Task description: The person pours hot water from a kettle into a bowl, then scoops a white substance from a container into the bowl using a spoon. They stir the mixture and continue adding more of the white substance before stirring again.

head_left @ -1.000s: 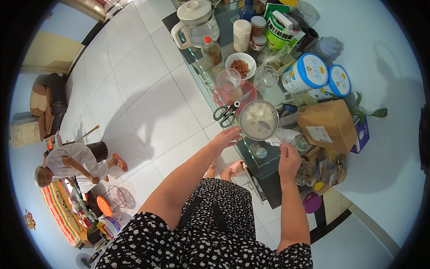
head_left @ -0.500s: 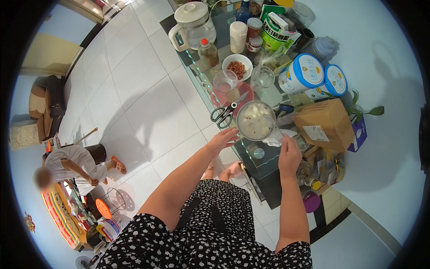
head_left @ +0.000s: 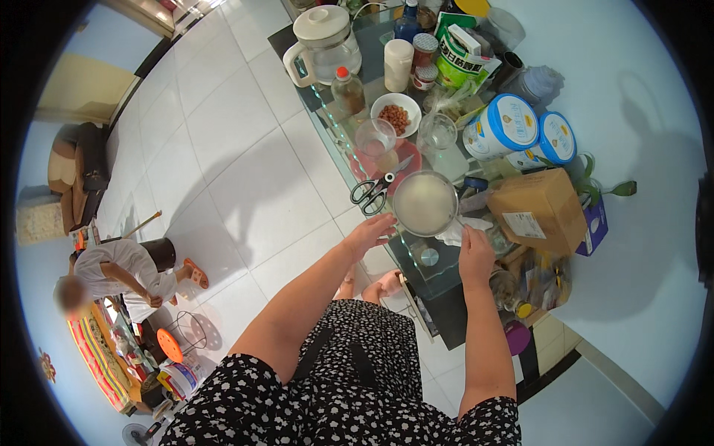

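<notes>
A round vessel with a thin grey rim and pale milky contents (head_left: 425,202) is at the table's near edge. I cannot tell whether it is a pan or a sieve set in a bowl. My right hand (head_left: 474,254) is closed around its short handle on the right side. My left hand (head_left: 372,234) is at the vessel's lower left, fingers stretched out near the rim; contact is unclear. Black-handled scissors (head_left: 381,186) lie just left of it, with their blades over a pinkish-red plate (head_left: 407,160). A white cloth or tissue (head_left: 455,234) is partly hidden beside the handle.
Behind stand a bowl of reddish nuts (head_left: 396,115), clear cups (head_left: 375,137), a red-capped bottle (head_left: 348,91) and a glass jug (head_left: 323,48). A cardboard box (head_left: 539,208) and blue-lidded tins (head_left: 502,126) line the wall. A seated person (head_left: 123,271) is at the far left.
The lumps and dark bits that showed in the vessel are out of sight; its surface looks evenly milky. My right hand has shifted slightly left and down; my left hand has hardly moved.
</notes>
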A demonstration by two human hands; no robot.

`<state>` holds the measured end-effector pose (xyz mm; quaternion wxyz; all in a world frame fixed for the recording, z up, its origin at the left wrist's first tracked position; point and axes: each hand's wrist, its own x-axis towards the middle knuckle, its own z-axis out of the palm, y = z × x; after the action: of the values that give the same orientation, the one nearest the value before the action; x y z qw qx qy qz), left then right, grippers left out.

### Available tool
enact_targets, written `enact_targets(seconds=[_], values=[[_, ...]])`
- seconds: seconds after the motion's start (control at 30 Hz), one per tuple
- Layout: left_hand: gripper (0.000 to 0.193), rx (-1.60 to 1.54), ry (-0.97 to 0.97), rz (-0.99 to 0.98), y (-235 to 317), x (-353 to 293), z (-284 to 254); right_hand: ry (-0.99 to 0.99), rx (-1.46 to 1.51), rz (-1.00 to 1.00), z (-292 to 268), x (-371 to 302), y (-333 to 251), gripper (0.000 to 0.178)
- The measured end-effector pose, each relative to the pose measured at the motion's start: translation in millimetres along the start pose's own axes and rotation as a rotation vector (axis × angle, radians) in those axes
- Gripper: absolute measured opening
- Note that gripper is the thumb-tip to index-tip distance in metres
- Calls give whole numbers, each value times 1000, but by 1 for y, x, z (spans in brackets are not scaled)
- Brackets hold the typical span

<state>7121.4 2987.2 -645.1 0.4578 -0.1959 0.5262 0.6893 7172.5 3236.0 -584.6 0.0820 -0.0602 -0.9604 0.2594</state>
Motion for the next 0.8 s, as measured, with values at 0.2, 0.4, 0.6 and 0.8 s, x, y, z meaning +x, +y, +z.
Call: enact_targets(seconds=[0.2, 0.4, 0.6, 0.8], values=[[63, 15, -10, 13, 1, -1, -2, 77, 110, -53, -6, 14, -24, 18], [65, 49, -28, 20, 1, 2, -3, -20, 52, -62, 16, 26, -18, 17], [67, 58, -10, 21, 1, 2, -4, 14, 81, -89, 2, 24, -28, 18], [64, 68, -22, 16, 8, -1, 0, -36, 39, -72, 9, 13, -19, 18]])
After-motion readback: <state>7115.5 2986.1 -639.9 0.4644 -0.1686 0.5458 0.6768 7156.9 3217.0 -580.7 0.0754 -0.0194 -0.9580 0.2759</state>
